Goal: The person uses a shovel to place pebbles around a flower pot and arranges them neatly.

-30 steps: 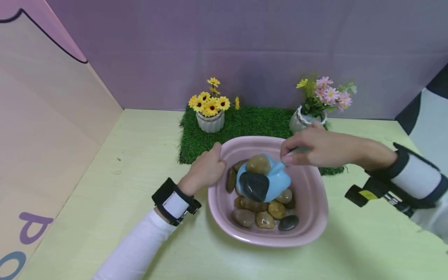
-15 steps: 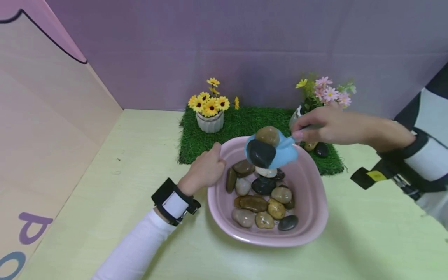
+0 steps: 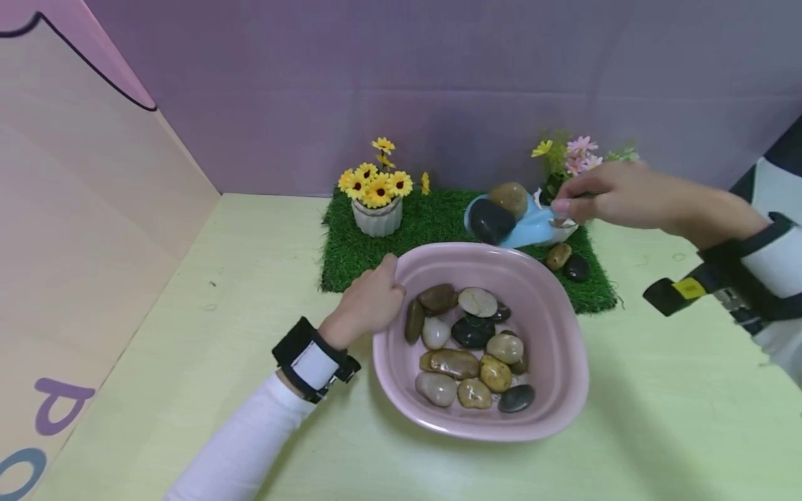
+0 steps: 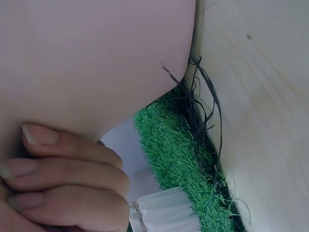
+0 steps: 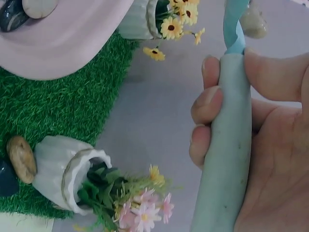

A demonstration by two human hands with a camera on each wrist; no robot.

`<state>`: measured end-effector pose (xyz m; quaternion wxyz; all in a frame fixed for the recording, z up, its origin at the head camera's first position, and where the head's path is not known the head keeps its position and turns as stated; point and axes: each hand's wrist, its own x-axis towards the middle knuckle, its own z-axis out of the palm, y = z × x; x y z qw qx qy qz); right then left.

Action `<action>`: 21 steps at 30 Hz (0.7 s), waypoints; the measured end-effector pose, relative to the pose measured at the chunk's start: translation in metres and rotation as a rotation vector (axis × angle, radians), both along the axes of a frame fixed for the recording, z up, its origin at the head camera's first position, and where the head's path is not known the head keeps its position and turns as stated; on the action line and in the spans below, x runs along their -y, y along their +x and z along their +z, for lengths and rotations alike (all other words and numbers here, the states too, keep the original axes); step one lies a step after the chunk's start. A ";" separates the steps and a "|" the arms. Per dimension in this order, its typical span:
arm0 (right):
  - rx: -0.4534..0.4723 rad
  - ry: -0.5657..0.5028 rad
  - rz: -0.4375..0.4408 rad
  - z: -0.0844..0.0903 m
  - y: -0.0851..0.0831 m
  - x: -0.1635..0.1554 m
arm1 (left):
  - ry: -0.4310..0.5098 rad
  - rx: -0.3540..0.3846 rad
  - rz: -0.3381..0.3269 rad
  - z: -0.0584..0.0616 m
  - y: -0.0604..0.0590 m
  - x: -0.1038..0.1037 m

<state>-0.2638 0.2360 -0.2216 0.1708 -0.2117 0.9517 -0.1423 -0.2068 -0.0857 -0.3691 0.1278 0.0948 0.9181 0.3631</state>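
Observation:
My right hand (image 3: 601, 198) grips the handle of a light blue scoop (image 3: 523, 224), held above the green grass mat (image 3: 432, 226) beside the pink-flower pot (image 3: 567, 167). The scoop carries a black stone (image 3: 491, 220) and a brown stone (image 3: 509, 197). In the right wrist view my fingers (image 5: 207, 125) wrap the scoop handle (image 5: 227, 145). My left hand (image 3: 366, 303) holds the left rim of the pink basin (image 3: 564, 390), which contains several smooth stones (image 3: 470, 348). My left fingers (image 4: 63, 179) curl against the basin wall (image 4: 96, 58).
A white pot of yellow flowers (image 3: 376, 202) stands at the mat's back left. Two loose stones (image 3: 566, 262) lie on the mat's right part. A purple wall rises behind, a pink panel stands at the left. The table (image 3: 188, 334) is pale yellow-green.
My right hand has lifted the loaded scoop out of the basin and carried it back and to the right, over the grass mat. The left hand has stayed on the basin rim.

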 end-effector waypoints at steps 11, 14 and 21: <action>0.010 0.029 -0.102 -0.003 -0.003 -0.014 | -0.008 0.005 0.003 0.001 0.000 -0.001; 0.005 0.021 -0.118 -0.005 -0.004 -0.019 | -0.011 0.008 0.004 0.001 0.000 -0.001; 0.032 0.018 -0.168 -0.011 -0.012 -0.040 | -0.022 0.000 0.003 0.001 0.000 -0.001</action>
